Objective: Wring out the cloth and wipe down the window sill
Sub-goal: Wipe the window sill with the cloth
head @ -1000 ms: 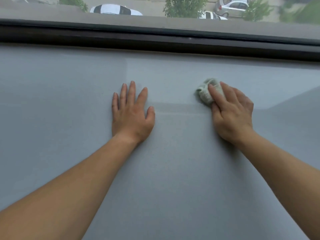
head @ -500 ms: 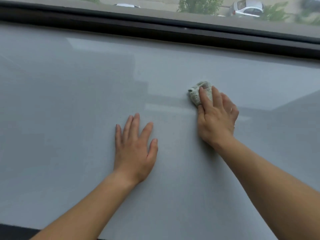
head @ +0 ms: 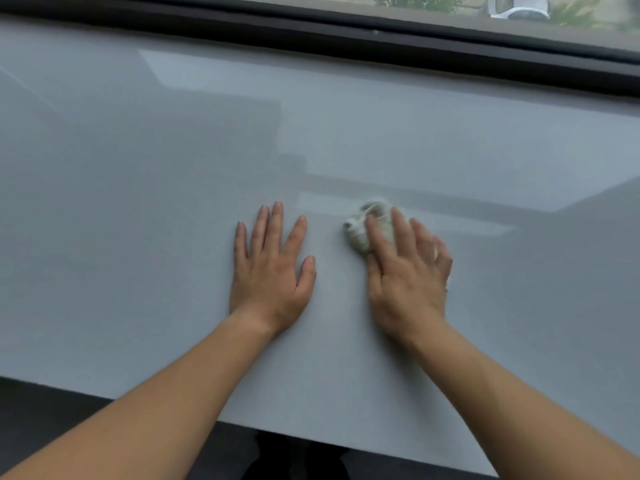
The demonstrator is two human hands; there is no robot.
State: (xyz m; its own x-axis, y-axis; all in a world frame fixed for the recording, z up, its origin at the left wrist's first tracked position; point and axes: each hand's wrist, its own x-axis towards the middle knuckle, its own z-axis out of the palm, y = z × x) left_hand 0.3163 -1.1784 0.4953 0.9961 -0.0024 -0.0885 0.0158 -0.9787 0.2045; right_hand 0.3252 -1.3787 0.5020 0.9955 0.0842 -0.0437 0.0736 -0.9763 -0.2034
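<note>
your left hand [head: 270, 271] is lying flat on the sill [head: 121, 237], palm down, its fingers straight and a little spread, released and grasping nothing. its forearm is coming in from the lower left corner, crossing the sill's near edge.

just right of that hand, past a bare strip of sill, the cloth [head: 360, 233] is sitting as a small, pale, bunched wad on the sill, about mid-width and nearer you than the frame. your right hand [head: 408, 278] is pressing down on the cloth from the near side. its fingers [head: 403, 233] are lying stretched over the wad's right part, not curling round it, so the hand is flat rather than clenched. the thumb is hiding from view and the hand is blurring slightly, so i cannot tell whether anything is pinching the cloth from beneath. the wad's left part is sticking out beyond the index finger. the two hands are resting side by side, near but not touching.

the sill is shining pale grey, with soft reflections around and beyond the cloth. along its far edge the dark frame [head: 311, 39] is running across the whole view, sloping down to the right. through the glass at the upper right a bush [head: 415, 0] and, right of it, a white car [head: 519, 8] are showing.
</note>
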